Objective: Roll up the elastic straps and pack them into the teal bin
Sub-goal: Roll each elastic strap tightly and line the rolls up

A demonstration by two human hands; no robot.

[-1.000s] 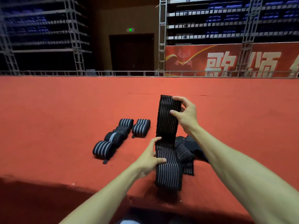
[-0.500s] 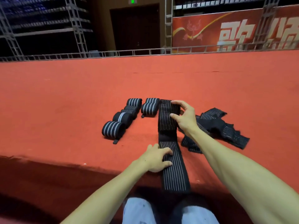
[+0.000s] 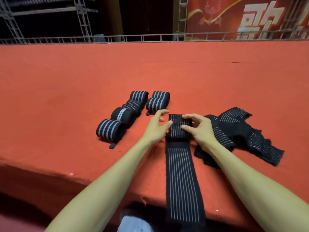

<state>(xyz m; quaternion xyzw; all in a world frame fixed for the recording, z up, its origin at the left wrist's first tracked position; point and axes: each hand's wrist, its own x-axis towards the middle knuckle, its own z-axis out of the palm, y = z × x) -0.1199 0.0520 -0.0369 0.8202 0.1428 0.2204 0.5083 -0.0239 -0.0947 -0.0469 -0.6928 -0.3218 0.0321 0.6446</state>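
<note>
Rolled straps (image 3: pixel 132 113) flank left, loose straps (image 3: pixel 239 136) right of the hands' (image 3: pixel 179 129) strap (image 3: pixel 181 164).

A black elastic strap (image 3: pixel 181 173) with thin white stripes lies flat lengthwise, its far end folded over, its near end hanging off the edge. To its left sit seven rolled straps (image 3: pixel 132 113) in two rows, touching one another. To its right lies a loose, crumpled heap of unrolled straps (image 3: pixel 240 136).
</note>
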